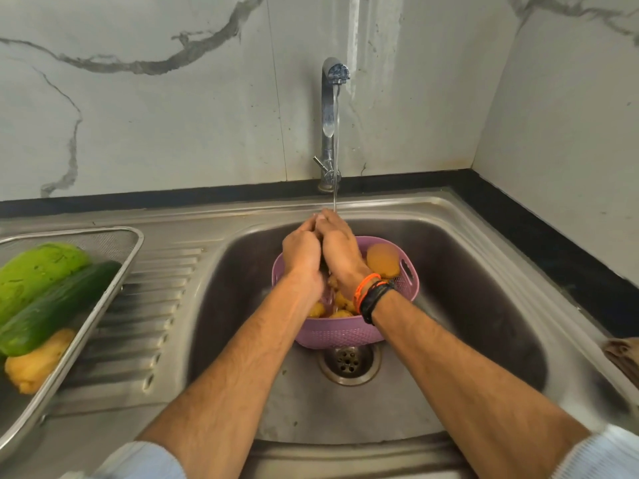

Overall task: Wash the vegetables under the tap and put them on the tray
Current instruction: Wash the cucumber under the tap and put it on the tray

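Water runs from the steel tap [328, 126] onto my two hands, which are pressed together over the purple basket [339, 333] in the sink [466, 271]. My left hand [301, 254] and my right hand [337, 247] curl round a vegetable that is almost wholly hidden between them. A brown potato [382, 261] lies at the basket's far right, with several yellowish pieces [342, 302] under my wrists. On the metal tray [135, 247] at the left lie a light green gourd [38, 271], a dark cucumber [58, 305] and a yellow vegetable [34, 361].
The basket stands just behind the sink drain [347, 363]. A ribbed draining board [145, 305] lies between sink and tray. A brown cloth [622, 357] sits at the right edge. A marble wall rises behind and to the right.
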`<state>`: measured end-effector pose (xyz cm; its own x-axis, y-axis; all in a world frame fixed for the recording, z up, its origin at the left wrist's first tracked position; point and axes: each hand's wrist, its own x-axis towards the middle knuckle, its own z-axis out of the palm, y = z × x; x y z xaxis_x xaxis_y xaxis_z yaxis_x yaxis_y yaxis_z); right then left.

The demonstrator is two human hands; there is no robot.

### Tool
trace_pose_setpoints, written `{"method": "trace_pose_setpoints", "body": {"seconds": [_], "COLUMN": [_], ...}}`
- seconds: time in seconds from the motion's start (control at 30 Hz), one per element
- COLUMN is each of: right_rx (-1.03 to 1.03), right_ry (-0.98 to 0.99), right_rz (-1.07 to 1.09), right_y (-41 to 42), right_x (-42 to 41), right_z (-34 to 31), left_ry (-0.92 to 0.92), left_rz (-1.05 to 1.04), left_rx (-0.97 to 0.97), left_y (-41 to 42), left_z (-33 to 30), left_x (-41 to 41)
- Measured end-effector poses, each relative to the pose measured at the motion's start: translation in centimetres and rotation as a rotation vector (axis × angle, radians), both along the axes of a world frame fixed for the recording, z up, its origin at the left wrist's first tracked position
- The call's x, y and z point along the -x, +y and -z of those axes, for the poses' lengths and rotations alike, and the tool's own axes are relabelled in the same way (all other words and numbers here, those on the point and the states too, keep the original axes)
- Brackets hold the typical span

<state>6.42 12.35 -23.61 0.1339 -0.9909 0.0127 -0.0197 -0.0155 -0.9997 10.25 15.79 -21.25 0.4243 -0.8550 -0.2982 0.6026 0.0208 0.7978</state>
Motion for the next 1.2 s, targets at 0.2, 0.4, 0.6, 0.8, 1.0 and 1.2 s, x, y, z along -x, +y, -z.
{"method": "trace_pose_setpoints", "body": {"seconds": [0.2, 0.4, 0.6, 0.8, 1.0, 1.2], "right_rx": [-0.046, -0.045, -0.036, -0.052, -0.043, -0.039], "right_ry": [-0.057, -0.029, -0.02, -0.019, 0.073, 0.111], "right_rz": [0.091, 0.048, 0.061, 0.024, 0.073, 0.084], "right_y": [-0.8, -0.8, -0.1, -0.2, -0.8, -0.7], "right_x": [0.8, 0.3, 0.7, 1.2, 2.3, 2.7], "right_z": [-0.1, 0.1, 0.3, -0.3, -0.1, -0.5], "left_ry": [-0.084, -0.009, -0.02, -0.028, 0.049, 0.075], "left_rz": [0.099, 0.029, 0.046, 0.041, 0.05, 0.025], "left_rx": [0.032, 0.032, 0.023, 0.051, 0.027, 0.057], "left_y": [-0.1, 0.2, 0.0, -0.1, 0.2, 0.7], "left_z": [0.1, 0.4, 0.2, -0.1, -0.2, -0.7], "left_x": [0.8, 0.3, 0.5, -0.5, -0.9, -0.8]}}
